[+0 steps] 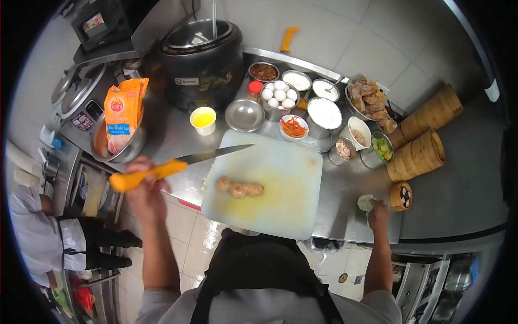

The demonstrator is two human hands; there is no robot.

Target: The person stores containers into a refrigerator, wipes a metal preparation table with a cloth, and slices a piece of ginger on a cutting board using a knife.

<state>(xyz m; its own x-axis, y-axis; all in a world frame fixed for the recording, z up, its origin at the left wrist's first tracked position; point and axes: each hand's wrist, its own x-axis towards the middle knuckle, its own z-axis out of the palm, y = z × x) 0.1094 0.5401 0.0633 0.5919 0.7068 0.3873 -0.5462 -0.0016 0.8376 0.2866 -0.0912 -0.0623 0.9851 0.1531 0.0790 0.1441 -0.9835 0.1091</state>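
The knobbly brown lump lies crosswise, right of the nearer left hand gripping a knife; the right hand holds a pale scrap.

1 head-worn camera looked forward and steeply down, from close above the bench; the apron lay nearest, low in view, the tiled wall farther off at the top; the wide, round, dark-edged view took in the left hand and the right hand.
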